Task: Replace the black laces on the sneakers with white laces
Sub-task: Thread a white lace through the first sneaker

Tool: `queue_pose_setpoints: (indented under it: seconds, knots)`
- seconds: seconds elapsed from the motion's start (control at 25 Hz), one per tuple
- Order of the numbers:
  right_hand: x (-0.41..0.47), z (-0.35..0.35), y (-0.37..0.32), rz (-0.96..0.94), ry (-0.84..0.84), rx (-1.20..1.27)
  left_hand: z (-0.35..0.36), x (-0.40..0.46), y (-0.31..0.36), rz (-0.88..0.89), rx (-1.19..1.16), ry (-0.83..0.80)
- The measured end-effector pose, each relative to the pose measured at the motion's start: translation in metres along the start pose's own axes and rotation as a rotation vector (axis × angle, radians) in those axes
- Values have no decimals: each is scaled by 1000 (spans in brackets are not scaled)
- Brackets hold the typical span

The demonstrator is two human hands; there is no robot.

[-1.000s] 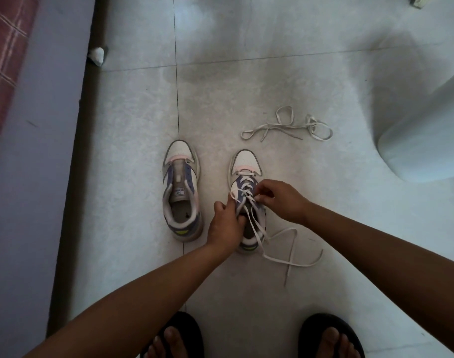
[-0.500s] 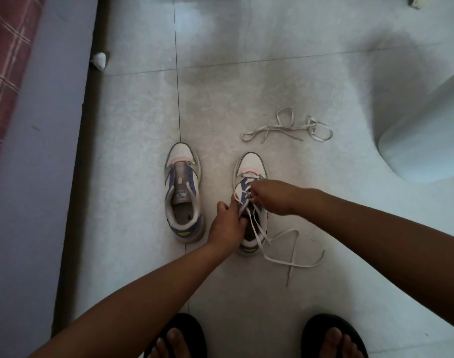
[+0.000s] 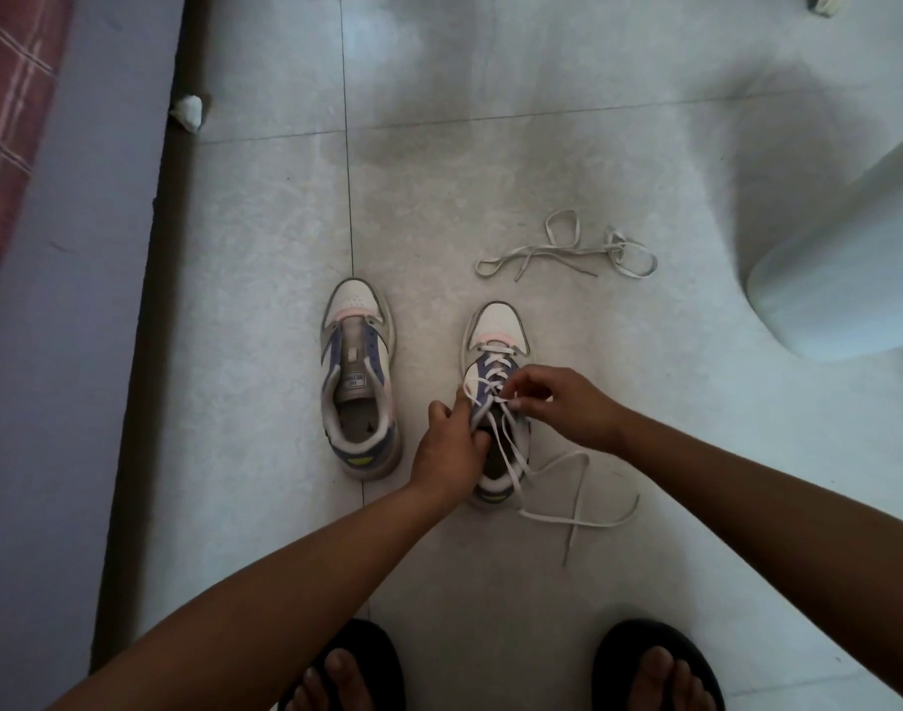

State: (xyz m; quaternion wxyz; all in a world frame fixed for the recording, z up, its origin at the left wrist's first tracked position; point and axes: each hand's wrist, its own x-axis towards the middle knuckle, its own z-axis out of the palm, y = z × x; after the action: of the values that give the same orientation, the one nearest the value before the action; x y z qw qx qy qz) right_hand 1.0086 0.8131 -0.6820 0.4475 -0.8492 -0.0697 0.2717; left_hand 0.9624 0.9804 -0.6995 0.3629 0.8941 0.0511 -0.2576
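Lace (image 3: 495,374), white, sat half-threaded up the right sneaker (image 3: 496,402) on the floor tiles (image 3: 490,171). Right hand (image 3: 567,407) pinched it at an eyelet; left hand (image 3: 452,449) gripped the collar. Loose tails trailed floorward, so an uneven pull risked lopsided ends.

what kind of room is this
Probably a bedroom at home: a tiled floor, what looks like a bed edge with plaid bedding on the left, and the person wearing slippers.
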Motion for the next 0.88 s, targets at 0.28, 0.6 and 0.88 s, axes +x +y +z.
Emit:
queue_pose_setpoints:
  seconds: [0.28, 0.6, 0.88]
  knots:
    - [22, -22, -19, -62, -306, -423, -1, 0, 2, -9, 40, -15]
    - [11, -7, -20, -599, -63, -1282, -4, -2, 5, -4, 11, -24]
    - [-16, 11, 6, 50, 129, -398, -3, -6, 6, -63, -90, 8]
